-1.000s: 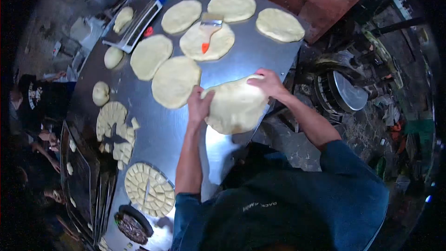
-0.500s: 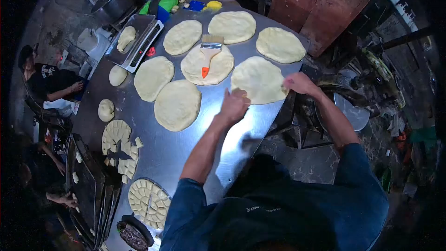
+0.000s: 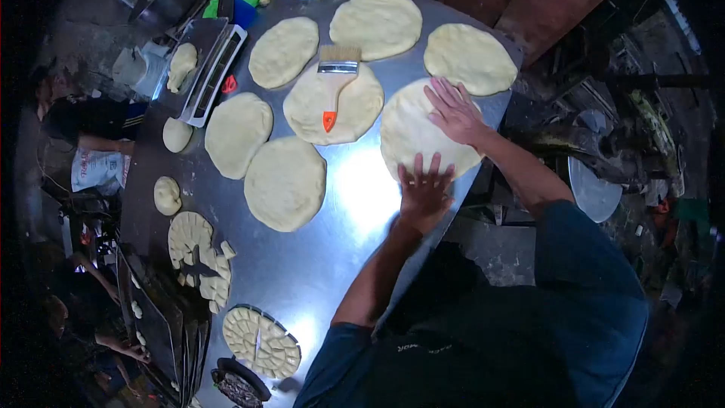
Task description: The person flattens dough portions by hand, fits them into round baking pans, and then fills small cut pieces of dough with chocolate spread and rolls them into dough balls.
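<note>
A flat round of dough (image 3: 411, 125) lies near the table's right edge, under both of my hands. My left hand (image 3: 425, 190) presses on its lower edge with the fingers spread. Across its upper right part my right hand (image 3: 455, 112) lies flat, fingers stretched out. Just left of it, a wide brush (image 3: 336, 83) with an orange-tipped handle rests on another dough round (image 3: 302, 109). More flattened rounds lie around these, among them one at the upper right (image 3: 470, 59) and one at the lower left (image 3: 285, 183).
The metal table (image 3: 302, 272) carries a scale (image 3: 215, 75) with dough on it, dough balls (image 3: 167, 196), a round cut into pieces (image 3: 262, 341) and a dark bowl (image 3: 240, 384). Stacked trays (image 3: 162, 310) stand at the left, where other people work. A reddish-brown cabinet (image 3: 521, 0) stands behind.
My hands have moved from gripping the dough round's edges to lying on top of it. The right hand has shifted up and inward. The camera view has shifted slightly.
</note>
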Available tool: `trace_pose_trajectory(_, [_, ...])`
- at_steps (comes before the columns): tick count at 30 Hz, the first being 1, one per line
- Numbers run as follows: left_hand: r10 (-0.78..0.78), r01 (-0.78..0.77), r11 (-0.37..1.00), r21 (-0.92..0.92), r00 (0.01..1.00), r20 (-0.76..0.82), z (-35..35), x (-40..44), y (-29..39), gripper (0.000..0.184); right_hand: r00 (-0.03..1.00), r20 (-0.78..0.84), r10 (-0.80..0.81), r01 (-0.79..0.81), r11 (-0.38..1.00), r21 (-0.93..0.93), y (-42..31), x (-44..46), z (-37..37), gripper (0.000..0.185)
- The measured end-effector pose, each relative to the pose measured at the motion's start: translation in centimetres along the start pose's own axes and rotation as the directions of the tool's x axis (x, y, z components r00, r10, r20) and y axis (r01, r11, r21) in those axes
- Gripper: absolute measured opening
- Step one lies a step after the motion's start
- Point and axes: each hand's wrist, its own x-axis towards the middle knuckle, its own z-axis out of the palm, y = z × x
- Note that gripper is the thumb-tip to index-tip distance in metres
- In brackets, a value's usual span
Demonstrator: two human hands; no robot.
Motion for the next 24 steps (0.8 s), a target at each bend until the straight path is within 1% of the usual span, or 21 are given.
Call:
trace_pose_trajectory(2, [-0.024,0.026,1.000,-0.016,0.995,0.099,-1.7,0.7,0.6,0.067,0.998,0.067,0.020,-0.022,0.999,0.033,0.0,0.5,-1.0,0.059])
trace_pose_trajectory(4, [-0.094,0.155,0.979,-0.132,0.920,0.381,-3.2,2.8,-0.8,0.071,0.991,0.126,0.049,-0.060,0.995,0.085,-0.3,1.4,-2.3,0.059])
trace_pose_trajectory(5, [-0.143,0.167,0.973,-0.163,0.979,0.148,-2.5,2.7,-1.6,0.076,0.984,0.153,0.097,-0.116,0.986,0.120,-0.9,0.6,-3.0,0.057])
trace_pose_trajectory(6, [-0.169,0.189,0.970,-0.151,0.976,0.135,-1.8,1.8,-2.6,0.076,0.981,0.150,0.125,-0.128,0.992,0.014,-1.6,-1.8,-2.9,0.056])
trace_pose_trajectory(7, [-0.142,0.142,0.990,0.007,0.988,0.068,-1.1,0.0,-3.1,0.078,0.977,0.151,0.152,-0.141,0.987,-0.082,-1.5,-4.7,-2.5,0.055])
trace_pose_trajectory(8, [-0.107,0.105,0.980,0.171,0.994,0.000,-0.6,-1.5,-3.6,0.080,0.992,0.090,0.092,-0.091,0.996,-0.022,0.0,-5.4,-0.7,0.055])
trace_pose_trajectory(9, [-0.101,0.110,0.985,0.133,0.992,-0.073,-0.1,-1.8,-3.7,0.083,0.995,0.065,0.073,-0.070,0.996,-0.053,0.6,-5.4,-0.2,0.056])
trace_pose_trajectory(10, [-0.057,0.067,0.997,0.040,0.974,-0.217,1.3,-2.0,-4.5,0.084,0.999,-0.010,0.049,-0.050,0.994,-0.092,0.4,-5.4,-0.1,0.055])
trace_pose_trajectory(11, [-0.097,0.101,0.993,0.054,0.993,-0.071,0.3,-2.5,-3.9,0.083,0.968,0.161,0.191,-0.189,0.982,-0.030,-1.5,-4.7,-2.1,0.055])
trace_pose_trajectory(12, [-0.146,0.142,0.988,0.067,0.988,0.050,-1.4,-2.0,-3.9,0.082,0.942,0.207,0.265,-0.263,0.964,-0.037,-3.5,-4.1,-4.3,0.055])
trace_pose_trajectory(13, [-0.206,0.204,0.975,0.092,0.979,0.010,-2.5,-1.7,-4.6,0.082,0.978,-0.135,0.162,-0.154,0.986,0.067,-3.2,-5.2,-1.7,0.057])
trace_pose_trajectory(14, [-0.208,0.208,0.978,0.014,0.977,0.056,-2.9,-1.7,-4.2,0.079,0.995,-0.078,0.059,-0.078,0.958,-0.277,-4.6,-6.9,-0.6,0.059])
trace_pose_trajectory(15, [-0.175,0.184,0.980,-0.075,0.978,0.112,-3.0,-1.9,-3.6,0.077,0.995,-0.016,0.102,-0.103,0.976,-0.190,-4.9,-7.4,0.1,0.059])
trace_pose_trajectory(16, [-0.173,0.181,0.981,-0.075,0.980,0.103,-3.6,-1.5,-4.0,0.077,0.988,0.035,0.153,-0.149,0.983,-0.104,-4.9,-7.6,0.3,0.060])
trace_pose_trajectory(18, [-0.195,0.209,0.977,-0.050,0.958,0.209,-3.1,-1.9,-3.3,0.073,0.959,0.208,0.191,-0.185,0.982,-0.048,-5.8,-6.9,-2.7,0.060])
trace_pose_trajectory(19, [-0.202,0.211,0.975,-0.074,0.973,0.112,-2.4,-2.5,-2.9,0.068,0.884,0.448,0.130,-0.271,0.925,0.266,-4.5,-4.1,-4.1,0.060])
trace_pose_trajectory(20, [-0.205,0.205,0.973,-0.105,0.979,0.011,-2.0,-3.3,-2.8,0.064,0.782,0.623,0.003,-0.414,0.750,0.516,-2.8,-2.4,-5.7,0.059])
trace_pose_trajectory(21, [-0.199,0.148,0.919,-0.365,0.974,-0.106,-2.3,-5.6,-1.9,0.056,0.864,0.478,-0.161,-0.447,0.193,0.873,-5.3,-3.8,-9.6,0.057])
trace_pose_trajectory(22, [-0.232,0.060,0.814,-0.578,0.945,-0.230,-3.9,-7.6,-1.7,0.047,0.960,0.221,-0.173,-0.277,-0.448,0.850,-8.0,-3.5,-13.0,0.055])
trace_pose_trajectory(23, [-0.385,0.233,0.660,-0.714,0.921,-0.055,-5.8,-9.7,-0.3,0.040,0.961,0.225,-0.161,-0.273,-0.436,0.857,-7.8,-3.2,-12.5,0.055])
trace_pose_trajectory(24, [-0.497,0.410,0.457,-0.789,0.854,0.156,-7.1,-12.9,1.7,0.034,0.945,0.314,-0.091,-0.324,-0.389,0.862,-7.9,-3.2,-10.7,0.053])
